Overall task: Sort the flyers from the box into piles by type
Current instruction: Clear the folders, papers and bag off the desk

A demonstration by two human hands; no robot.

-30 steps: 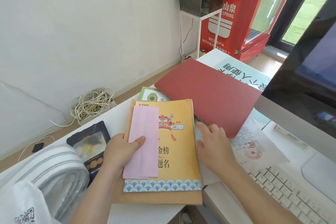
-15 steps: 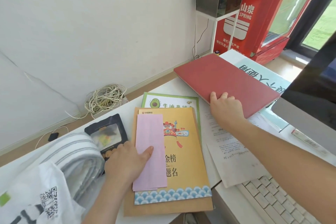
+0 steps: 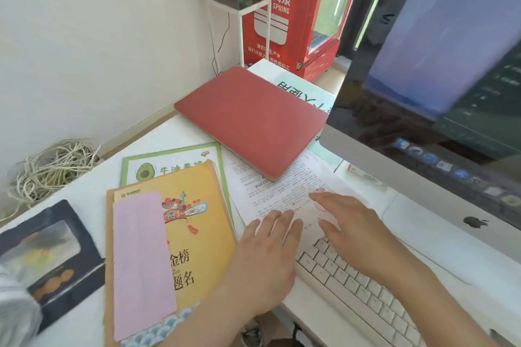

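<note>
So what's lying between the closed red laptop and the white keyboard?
A white printed paper sheet, its far edge under the closed red laptop, reaching the white keyboard. The left hand and right hand are over it; head view.

White desk [image 3: 180, 134], red laptop [image 3: 251, 118], flyers [image 3: 197, 245], keyboard [image 3: 355, 287], monitor [image 3: 439, 87]

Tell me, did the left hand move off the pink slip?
Yes. The left hand left the pink slip and went right, across the yellow flyer. Its fingers are now over the white sheet.
</note>
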